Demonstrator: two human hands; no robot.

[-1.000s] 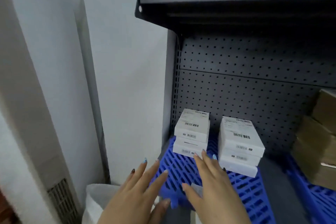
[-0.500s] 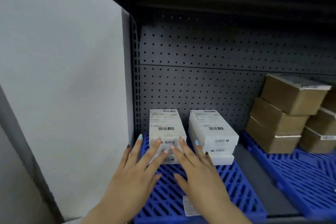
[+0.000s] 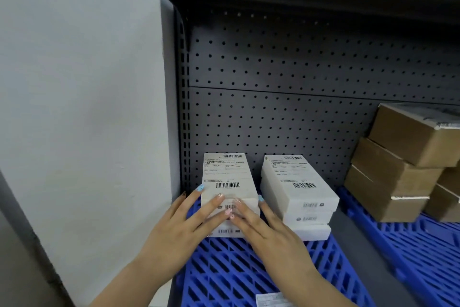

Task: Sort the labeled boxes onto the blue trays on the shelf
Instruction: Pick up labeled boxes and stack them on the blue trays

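- White boxes in a left stack [image 3: 229,194] stand at the back left corner of the blue tray [image 3: 236,274], close to the pegboard [image 3: 298,112].
- Left hand [image 3: 179,237] lies flat against the stack's front face, fingers straight and spread. Two fingertips are on the top box's front, and another reaches the stack's left edge.
- Right hand [image 3: 271,239] presses the same front face beside it, fingers straight and slightly fanned. One blue-nailed fingertip sits in the gap between the stacks. Neither hand curls round a box.
- Right stack [image 3: 298,197], three white boxes, stands just beside the left one on the tray, apart from both palms.
- Top labels carry barcodes and lines of small print, too fine to read. The box fronts bear smaller barcodes.
- Printed slip [image 3: 271,299] lies at the tray's front edge, its text illegible.
- Brown boxes [image 3: 398,164] are stacked on a second tray [image 3: 428,257] to the right.
- Grey wall [image 3: 82,107] flanks the shelf on the left.
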